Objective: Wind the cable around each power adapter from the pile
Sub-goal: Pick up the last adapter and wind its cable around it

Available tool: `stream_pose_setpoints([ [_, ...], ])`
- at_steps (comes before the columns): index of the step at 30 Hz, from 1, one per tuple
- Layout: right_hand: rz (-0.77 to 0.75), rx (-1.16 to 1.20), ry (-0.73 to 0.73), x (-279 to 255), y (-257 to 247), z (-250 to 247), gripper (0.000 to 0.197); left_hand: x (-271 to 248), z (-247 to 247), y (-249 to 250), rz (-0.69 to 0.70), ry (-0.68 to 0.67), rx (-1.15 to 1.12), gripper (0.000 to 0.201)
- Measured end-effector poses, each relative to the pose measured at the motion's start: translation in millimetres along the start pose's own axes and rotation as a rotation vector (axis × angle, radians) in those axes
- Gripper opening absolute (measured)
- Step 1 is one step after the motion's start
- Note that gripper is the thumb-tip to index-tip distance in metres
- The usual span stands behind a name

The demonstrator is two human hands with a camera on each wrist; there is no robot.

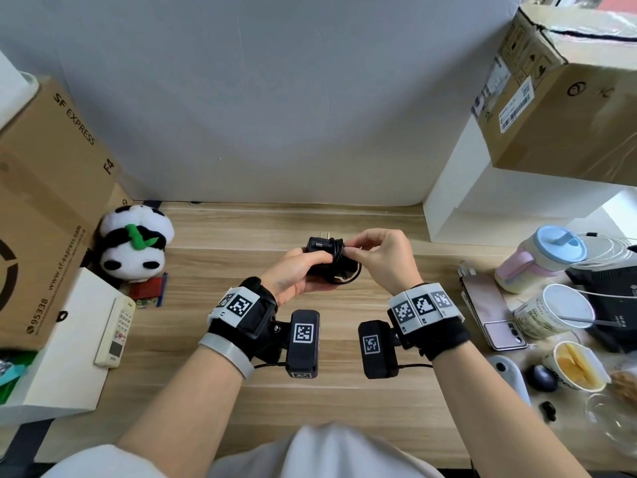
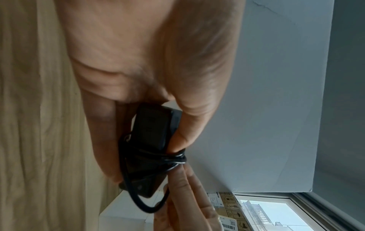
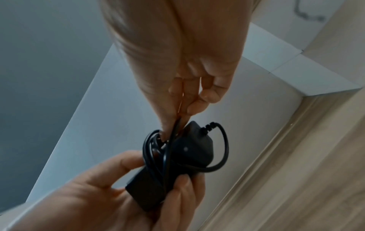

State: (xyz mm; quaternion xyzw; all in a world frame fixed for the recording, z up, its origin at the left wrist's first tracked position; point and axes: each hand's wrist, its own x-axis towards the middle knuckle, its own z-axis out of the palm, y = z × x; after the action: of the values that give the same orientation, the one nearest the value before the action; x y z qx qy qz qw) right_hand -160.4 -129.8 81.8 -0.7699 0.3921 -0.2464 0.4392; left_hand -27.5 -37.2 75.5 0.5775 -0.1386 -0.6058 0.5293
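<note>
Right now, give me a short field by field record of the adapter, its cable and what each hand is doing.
adapter: black power adapter, held above the wooden desk, prongs pointing away from the person
cable: black cable, several turns round the adapter body, one loose loop by the strain relief
left hand: left hand grips the adapter body
right hand: right hand pinches the cable at the wraps
winding: nearly finished

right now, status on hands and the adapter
Left hand holds adapter above desk. Right hand pinches cable, several turns on, one loop loose. Nothing in the way.
</note>
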Motion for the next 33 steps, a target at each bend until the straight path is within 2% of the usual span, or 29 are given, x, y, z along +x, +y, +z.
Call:
stream_pose_setpoints([
  [5,0.075,0.18,0.003,1.7,2.3,1.2,0.015,-0.5,0.6,1.3,0.029,0.014,0.035,0.031],
  [8,0.142,0.376,-0.073,1.0,1.7,-1.0,0.013,-1.1,-0.8,3.0,0.037,0.025,0.083,0.029],
  [10,0.133,0.39,-0.141,1.6,1.2,-2.4,0.015,-2.8,-0.9,4.5,0.048,0.026,0.146,0.02],
  [12,0.097,0.29,-0.182,2.2,-0.3,-1.4,0.014,-4.9,1.0,4.8,0.061,0.004,0.212,0.012],
  [14,0.06,0.159,-0.202,3.5,-2.8,0.9,0.008,-6.0,3.8,4.0,0.075,-0.013,0.263,0.013],
  [19,-0.066,-0.28,-0.2,6.6,-8.2,2.8,0.012,-5.6,4.4,3.4,0.068,-0.022,0.412,0.013],
  [23,-0.145,-0.589,-0.305,8.1,-14.2,3.5,0.013,-4.8,2.7,3.4,0.071,-0.044,0.506,0.015],
  [26,-0.258,-0.71,-0.334,10.6,-13.5,6.4,0.018,-4.3,1.6,4.4,0.072,-0.039,0.528,0.013],
  [28,-0.271,-0.623,-0.302,10.2,-13.1,9.7,0.017,-4.7,1.4,6.4,0.055,-0.039,0.52,0.013],
  [33,-0.124,-0.176,-0.075,14.1,-7.4,16.4,0.005,-2.5,2.9,8.7,0.005,-0.042,0.464,0.013],
])
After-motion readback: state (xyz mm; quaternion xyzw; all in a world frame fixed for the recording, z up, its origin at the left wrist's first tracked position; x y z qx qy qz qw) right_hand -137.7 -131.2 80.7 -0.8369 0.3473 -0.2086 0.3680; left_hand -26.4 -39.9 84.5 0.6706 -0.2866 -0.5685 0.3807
